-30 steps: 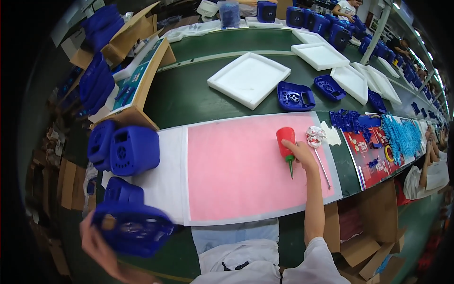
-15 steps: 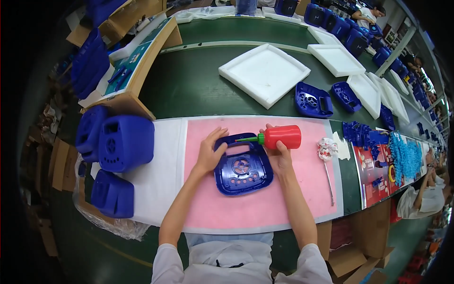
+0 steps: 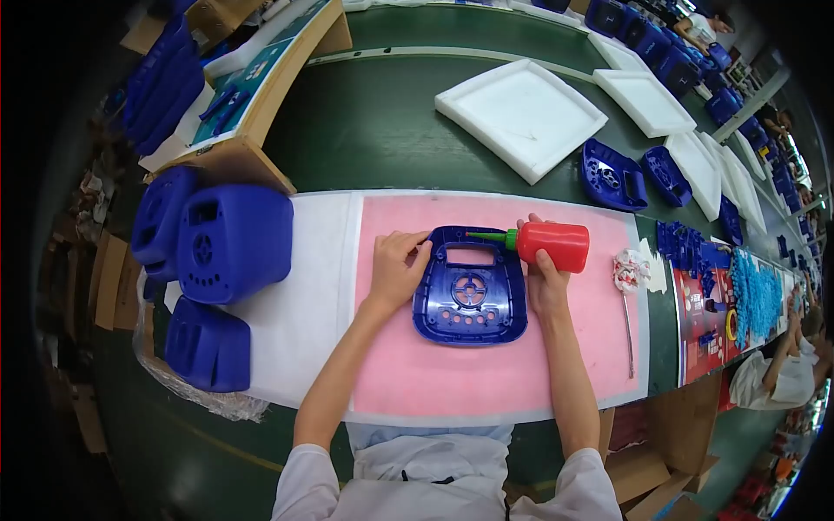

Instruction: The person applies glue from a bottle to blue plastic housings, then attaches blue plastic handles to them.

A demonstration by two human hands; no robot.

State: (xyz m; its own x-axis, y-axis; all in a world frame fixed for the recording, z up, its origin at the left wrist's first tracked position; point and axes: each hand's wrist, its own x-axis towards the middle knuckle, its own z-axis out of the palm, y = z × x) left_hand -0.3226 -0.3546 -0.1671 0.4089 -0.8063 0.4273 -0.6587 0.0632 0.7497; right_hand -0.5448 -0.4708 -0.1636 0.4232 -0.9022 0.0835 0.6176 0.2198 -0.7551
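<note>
On the pink mat (image 3: pixel 417 382) lies a blue plastic housing panel (image 3: pixel 456 306), inner side up, with a handle slot, a round grille and a row of holes. My left hand (image 3: pixel 395 267) grips its upper left corner between bent fingers and thumb. My right hand (image 3: pixel 549 282) is closed round a red squeeze bottle (image 3: pixel 556 246). The bottle is held sideways, and its green nozzle (image 3: pixel 495 236) points left above the panel's top edge, over the handle slot. Whether the tip touches the panel, I cannot tell.
Blue housings (image 3: pixel 234 247) stand at the left, below a wooden rack (image 3: pixel 261 95). To the right lie a screwdriver (image 3: pixel 628 334) and a crumpled wrapped lump (image 3: pixel 630 269). White foam trays (image 3: pixel 521 117) and more blue panels (image 3: pixel 612 176) lie beyond. Other people work at the far right.
My left hand has drawn back from the handle area to the upper left corner. The panel sits straighter. The bottle stays in my right hand, its nozzle over the top edge. The whole view has shifted.
</note>
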